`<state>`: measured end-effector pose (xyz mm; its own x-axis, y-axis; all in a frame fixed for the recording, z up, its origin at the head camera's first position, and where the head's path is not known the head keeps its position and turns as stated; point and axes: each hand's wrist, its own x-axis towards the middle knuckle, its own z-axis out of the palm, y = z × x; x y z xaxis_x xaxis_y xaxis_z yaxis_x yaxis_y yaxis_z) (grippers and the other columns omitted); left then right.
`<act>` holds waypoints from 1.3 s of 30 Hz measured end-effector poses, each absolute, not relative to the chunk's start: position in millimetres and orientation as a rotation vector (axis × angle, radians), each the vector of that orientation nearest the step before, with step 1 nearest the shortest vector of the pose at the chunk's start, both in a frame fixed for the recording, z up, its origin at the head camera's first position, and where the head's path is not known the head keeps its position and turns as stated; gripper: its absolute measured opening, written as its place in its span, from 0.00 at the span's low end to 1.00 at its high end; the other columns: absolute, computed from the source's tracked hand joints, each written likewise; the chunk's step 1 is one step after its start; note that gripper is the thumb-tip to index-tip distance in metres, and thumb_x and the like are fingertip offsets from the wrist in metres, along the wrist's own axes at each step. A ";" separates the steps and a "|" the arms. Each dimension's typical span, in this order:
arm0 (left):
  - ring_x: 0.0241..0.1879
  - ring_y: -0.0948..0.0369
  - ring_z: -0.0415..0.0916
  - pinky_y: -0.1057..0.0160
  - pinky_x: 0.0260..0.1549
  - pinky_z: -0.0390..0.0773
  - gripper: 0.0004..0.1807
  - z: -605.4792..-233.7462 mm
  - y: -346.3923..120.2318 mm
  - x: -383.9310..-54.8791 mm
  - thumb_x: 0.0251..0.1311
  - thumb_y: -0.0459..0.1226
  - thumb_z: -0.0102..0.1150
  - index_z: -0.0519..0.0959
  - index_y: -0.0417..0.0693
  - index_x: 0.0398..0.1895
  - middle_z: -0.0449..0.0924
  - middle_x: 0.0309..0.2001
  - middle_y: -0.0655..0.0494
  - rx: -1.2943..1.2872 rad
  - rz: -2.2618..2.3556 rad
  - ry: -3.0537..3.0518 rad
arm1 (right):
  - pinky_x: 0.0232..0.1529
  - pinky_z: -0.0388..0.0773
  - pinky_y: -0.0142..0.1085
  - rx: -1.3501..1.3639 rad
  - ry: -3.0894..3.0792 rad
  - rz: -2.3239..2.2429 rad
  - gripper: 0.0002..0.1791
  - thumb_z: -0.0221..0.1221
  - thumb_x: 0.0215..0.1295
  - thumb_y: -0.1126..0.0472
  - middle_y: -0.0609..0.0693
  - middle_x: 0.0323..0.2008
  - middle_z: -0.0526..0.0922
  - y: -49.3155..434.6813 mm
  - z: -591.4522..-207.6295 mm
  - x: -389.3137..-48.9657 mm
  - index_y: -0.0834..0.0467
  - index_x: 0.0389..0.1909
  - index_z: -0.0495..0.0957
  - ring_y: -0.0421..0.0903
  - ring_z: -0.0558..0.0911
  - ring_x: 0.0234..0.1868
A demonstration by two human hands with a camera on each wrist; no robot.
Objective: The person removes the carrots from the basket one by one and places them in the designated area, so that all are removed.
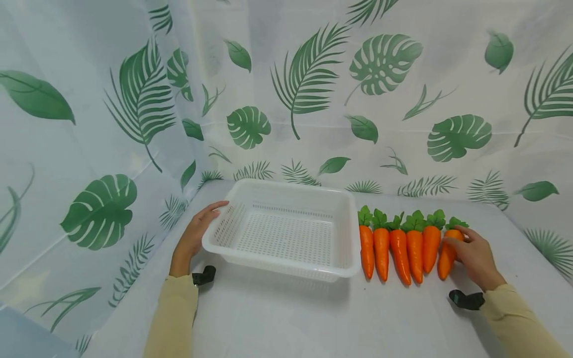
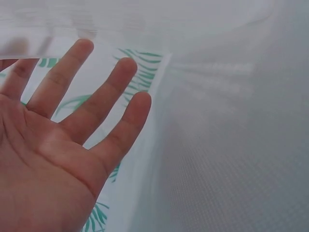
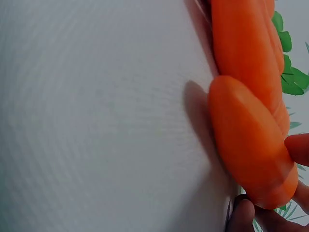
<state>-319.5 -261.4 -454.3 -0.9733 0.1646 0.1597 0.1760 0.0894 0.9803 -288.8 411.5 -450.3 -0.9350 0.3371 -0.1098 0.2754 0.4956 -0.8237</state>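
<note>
A white perforated plastic basket [image 1: 286,238] stands on the table, slightly turned. At its left rim is my left hand [image 1: 205,226]; in the left wrist view the fingers [image 2: 101,108] are straight and spread just below the rim, and the thumb is mostly out of sight. To the right of the basket, orange carrots with green leafy tops lie side by side in a row. My right hand [image 1: 474,253] pinches the rightmost carrot [image 1: 446,258] near its top, between thumb and fingers, as the right wrist view also shows. Its tip points toward me.
The other carrots [image 1: 414,253] fill the stretch between the basket and my right hand, the leftmost close to the basket's right wall. White leaf-printed cloth [image 1: 304,149] hangs behind and on the left. The table [image 1: 286,318] is white.
</note>
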 end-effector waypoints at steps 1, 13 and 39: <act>0.45 0.60 0.80 0.65 0.39 0.82 0.27 -454.3 -261.4 -319.9 0.87 0.46 0.43 0.68 0.46 0.81 0.73 0.69 0.37 -0.358 -2.077 -2.319 | 0.29 0.73 0.22 -0.548 -2.669 1.432 0.42 0.51 0.82 0.53 0.81 0.74 0.55 411.1 -450.7 -289.5 0.71 0.83 0.45 0.67 0.72 0.56; 0.44 0.59 0.81 0.64 0.38 0.83 0.26 -452.3 -259.2 -319.0 0.87 0.46 0.44 0.70 0.48 0.80 0.76 0.65 0.42 -0.292 -2.035 -2.352 | 0.31 0.73 0.29 -0.561 -2.747 1.322 0.41 0.50 0.84 0.51 0.80 0.71 0.59 408.0 -448.2 -286.8 0.72 0.83 0.46 0.65 0.71 0.52; 0.79 0.39 0.57 0.32 0.74 0.57 0.33 -418.1 -262.5 -317.0 0.85 0.46 0.48 0.56 0.53 0.87 0.61 0.80 0.38 -0.283 -1.709 -2.486 | 0.67 0.59 0.76 -0.622 -2.790 1.224 0.44 0.42 0.82 0.49 0.81 0.79 0.40 402.3 -425.0 -265.1 0.70 0.83 0.34 0.82 0.50 0.75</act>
<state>-317.0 -262.5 -418.1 -0.9764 0.0897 0.1965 0.2156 0.3485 0.9122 -265.1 402.3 -425.0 -0.9194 0.3716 -0.1290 0.3465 0.6099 -0.7127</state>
